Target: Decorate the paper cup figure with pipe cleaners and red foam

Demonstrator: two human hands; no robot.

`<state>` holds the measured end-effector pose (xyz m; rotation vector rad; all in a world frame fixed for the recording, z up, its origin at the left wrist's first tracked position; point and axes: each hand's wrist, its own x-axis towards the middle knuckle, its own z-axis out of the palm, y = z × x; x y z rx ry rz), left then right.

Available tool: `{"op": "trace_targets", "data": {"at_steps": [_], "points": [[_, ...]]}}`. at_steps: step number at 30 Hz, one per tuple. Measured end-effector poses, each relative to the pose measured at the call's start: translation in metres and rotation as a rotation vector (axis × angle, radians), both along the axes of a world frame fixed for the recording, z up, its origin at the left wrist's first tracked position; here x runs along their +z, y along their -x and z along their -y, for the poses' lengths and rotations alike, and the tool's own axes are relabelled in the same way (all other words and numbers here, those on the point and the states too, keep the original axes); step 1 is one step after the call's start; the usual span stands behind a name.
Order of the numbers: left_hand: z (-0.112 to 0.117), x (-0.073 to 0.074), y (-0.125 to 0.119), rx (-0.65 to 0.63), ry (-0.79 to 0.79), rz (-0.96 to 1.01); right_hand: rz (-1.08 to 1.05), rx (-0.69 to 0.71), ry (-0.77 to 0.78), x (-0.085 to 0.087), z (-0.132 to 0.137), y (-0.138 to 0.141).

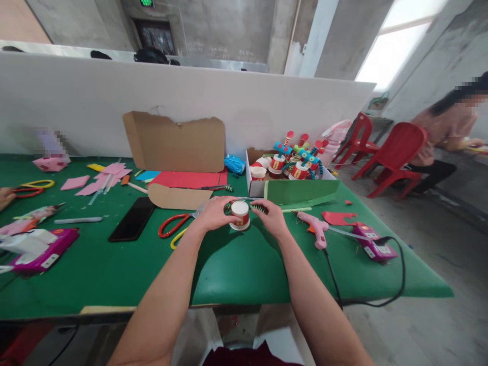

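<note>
A small upside-down paper cup with a white top and a red band stands on the green table in front of me. My left hand is closed on the cup's left side, its fingertips near a dark green coiled strip. On the other side, my right hand pinches a second green coiled strip beside the cup. Whether that strip is joined to the cup, I cannot tell. Red-and-yellow-handled scissors lie left of my left hand, and a pink hot glue gun rests to the right.
Behind the cup, a white box holds several finished cup figures. A black phone, red card and cardboard lie leftward. The glue gun's cord trails off the front edge. Another person's hand holds scissors at far left.
</note>
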<state>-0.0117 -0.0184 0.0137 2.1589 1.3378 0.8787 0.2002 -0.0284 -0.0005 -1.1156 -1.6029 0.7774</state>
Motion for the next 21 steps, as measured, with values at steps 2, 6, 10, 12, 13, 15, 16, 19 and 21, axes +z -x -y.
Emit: {"op": "trace_targets", "data": {"at_steps": [2,6,10,12,13,15,16,19,21], "points": [[-0.0001,0.0,0.0005,-0.003,-0.004,0.0,0.0,0.003,-0.001,0.0001,-0.0002,0.0002],[0.0021,0.0022,-0.002,-0.016,0.006,-0.029,0.006,0.005,-0.003,0.0007,-0.0002,0.0003],[0.0036,0.0046,-0.0041,-0.01,0.012,-0.033,0.029,0.001,0.003,0.0017,0.0009,-0.0001],[0.0034,0.0049,-0.0042,-0.007,0.008,-0.018,0.038,0.002,0.005,0.002,0.0013,-0.0002],[0.0032,0.0048,-0.0041,-0.007,0.006,-0.018,0.04,0.004,0.003,0.0019,0.0013,-0.0001],[0.0027,0.0045,-0.004,-0.011,0.005,-0.031,0.037,0.007,-0.003,0.0014,0.0011,0.0001],[0.0026,0.0043,-0.004,-0.012,0.005,-0.036,0.033,0.007,-0.007,0.001,0.001,0.0002],[0.0025,0.0035,-0.004,-0.018,-0.008,-0.021,0.022,0.004,-0.015,-0.0004,0.0006,0.0007],[0.0026,0.0029,-0.0039,-0.021,-0.012,-0.008,0.024,0.007,-0.018,-0.001,0.0006,0.0011]]}}
